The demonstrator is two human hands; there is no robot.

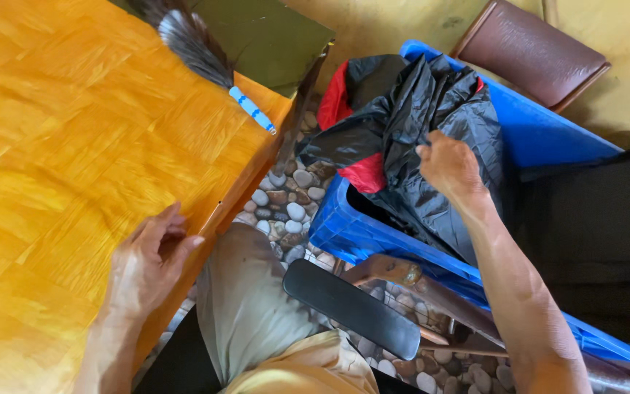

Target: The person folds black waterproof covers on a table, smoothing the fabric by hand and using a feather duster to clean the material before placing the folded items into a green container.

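My right hand (448, 164) is closed on a black plastic bag (432, 117) that lies bunched in a blue plastic crate (344, 233), with a red cloth (337, 98) tucked beside it. My left hand (151, 259) rests flat on the edge of an orange wooden table (74, 146), fingers slightly spread, holding nothing. A feather duster (198, 51) with a blue-and-white handle lies on the table's far corner.
Pebble-patterned floor (289, 204) shows between the table and the crate. A chair's black armrest (351, 306) crosses in front of me. A brown cushioned seat (530, 51) stands at the top right, and a dark green board (271, 36) lies beyond the table.
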